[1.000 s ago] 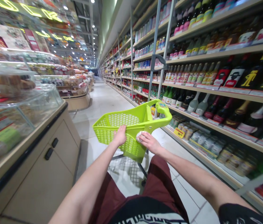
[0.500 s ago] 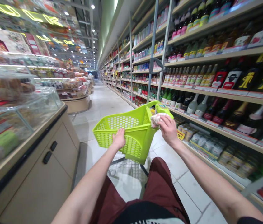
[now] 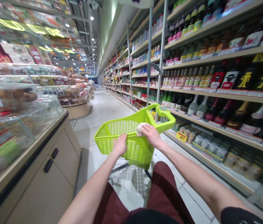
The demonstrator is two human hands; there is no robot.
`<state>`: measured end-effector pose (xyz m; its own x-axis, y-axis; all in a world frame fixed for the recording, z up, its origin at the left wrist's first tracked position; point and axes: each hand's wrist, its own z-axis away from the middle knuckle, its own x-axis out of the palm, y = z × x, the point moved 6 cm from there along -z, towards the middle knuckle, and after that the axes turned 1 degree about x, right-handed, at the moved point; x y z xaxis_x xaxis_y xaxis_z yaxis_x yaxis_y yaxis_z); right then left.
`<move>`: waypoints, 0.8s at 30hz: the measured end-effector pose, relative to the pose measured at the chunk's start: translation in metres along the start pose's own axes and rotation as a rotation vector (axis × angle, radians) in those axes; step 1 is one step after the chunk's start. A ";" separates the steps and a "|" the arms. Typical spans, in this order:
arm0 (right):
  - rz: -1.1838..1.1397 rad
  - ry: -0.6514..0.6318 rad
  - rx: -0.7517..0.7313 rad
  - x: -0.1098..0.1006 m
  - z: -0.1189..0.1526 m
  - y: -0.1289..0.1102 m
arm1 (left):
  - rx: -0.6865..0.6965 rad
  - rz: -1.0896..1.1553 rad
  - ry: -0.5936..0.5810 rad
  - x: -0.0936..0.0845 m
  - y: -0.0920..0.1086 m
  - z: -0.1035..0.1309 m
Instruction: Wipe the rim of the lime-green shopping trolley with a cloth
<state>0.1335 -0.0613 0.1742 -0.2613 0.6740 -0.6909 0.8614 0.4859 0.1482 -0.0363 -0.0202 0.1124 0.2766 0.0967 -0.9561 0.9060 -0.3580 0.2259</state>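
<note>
A bright green shopping cart with perforated basket sides stands crosswise in front of me, its handle at the right. My left hand grips the near rim of the basket, fingers over the edge. A crumpled white cloth is in my right hand, pressed on the same rim near the handle end. The fingertips of my right hand are partly covered by the cloth.
Shelves of bottles and jars line the right side. At the left is a beige counter with clear food cases and black handles. A tiled aisle runs ahead; a grey pole rises behind the cart.
My right hand has moved left with the cloth, from beside the handle onto the near rim. The whole handle now shows. My left hand keeps its hold on the rim.
</note>
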 end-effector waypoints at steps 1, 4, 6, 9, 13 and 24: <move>0.018 0.006 0.054 -0.012 0.001 0.012 | 0.001 0.001 0.003 0.000 0.000 0.001; 0.084 -0.020 0.200 -0.039 0.002 0.040 | -0.005 0.006 0.013 0.000 0.002 0.002; 0.102 -0.071 0.238 -0.040 0.000 0.042 | -0.011 0.017 0.026 0.000 0.003 0.002; 0.048 -0.127 0.160 -0.015 -0.010 0.015 | -0.014 0.037 0.041 0.001 0.005 0.002; -0.140 -0.132 0.004 0.038 -0.022 -0.039 | -0.011 0.110 0.066 -0.003 0.003 0.001; -0.265 -0.178 0.161 0.032 -0.014 -0.028 | 0.121 0.374 0.158 -0.006 0.036 -0.026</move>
<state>0.0950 -0.0456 0.1577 -0.4167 0.4219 -0.8052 0.8353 0.5272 -0.1560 0.0025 -0.0097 0.1314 0.6332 0.0771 -0.7701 0.6923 -0.5014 0.5190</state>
